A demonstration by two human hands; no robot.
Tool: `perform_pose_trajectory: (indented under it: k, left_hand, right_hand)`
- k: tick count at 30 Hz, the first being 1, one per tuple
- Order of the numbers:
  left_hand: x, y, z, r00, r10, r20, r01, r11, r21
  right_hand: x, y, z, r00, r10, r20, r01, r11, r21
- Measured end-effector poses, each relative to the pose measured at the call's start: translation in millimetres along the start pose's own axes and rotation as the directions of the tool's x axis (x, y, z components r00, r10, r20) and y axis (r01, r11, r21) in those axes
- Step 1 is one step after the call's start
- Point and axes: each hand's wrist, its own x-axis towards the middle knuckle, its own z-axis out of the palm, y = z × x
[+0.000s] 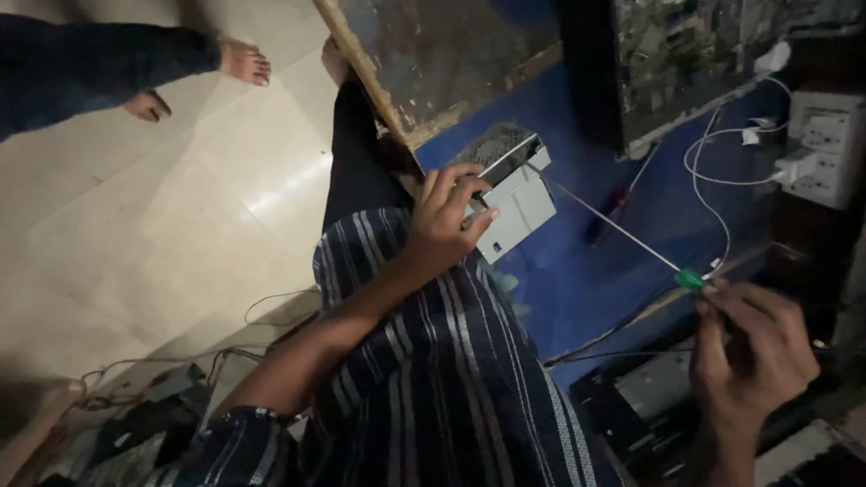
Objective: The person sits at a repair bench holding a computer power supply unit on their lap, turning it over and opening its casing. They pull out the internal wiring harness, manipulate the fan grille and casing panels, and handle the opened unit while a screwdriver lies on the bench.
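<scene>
A grey metal power-supply box [514,194] is held at the near edge of the blue desk [577,280] by the left hand [444,221], whose grip is closed around the box's near side. A long screwdriver [622,230] with a green handle is pinched in the closed grip of the right hand [753,347], its tip laid against the box's top edge. White cables [713,171] are seen running to a wall socket [825,144].
</scene>
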Motion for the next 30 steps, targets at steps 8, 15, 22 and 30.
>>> perform_pose_trajectory:
  k: [8, 15, 22, 30]
  left_hand:
    - [1, -2, -1, 1.0, 0.005, 0.031, -0.003, 0.999, -0.053]
    - [-1, -4, 0, 0.999, 0.008, 0.047, -0.005, 0.998, -0.056]
    - [0, -6, -1, 0.998, 0.006, 0.069, -0.003, 0.999, -0.042]
    - [-1, -11, 0, 0.995, -0.019, 0.094, 0.025, 0.998, -0.057]
  right_hand:
    - [18, -10, -7, 0.99, -0.065, 0.121, 0.076, 0.993, -0.087]
    - [53, -40, -22, 0.951, -0.168, 0.258, 0.205, 0.971, -0.123]
    - [80, -51, -33, 0.762, -0.404, 0.506, 0.519, 0.848, -0.105]
    - [107, -48, -17, 0.689, -0.412, 0.596, 0.514, 0.858, -0.001]
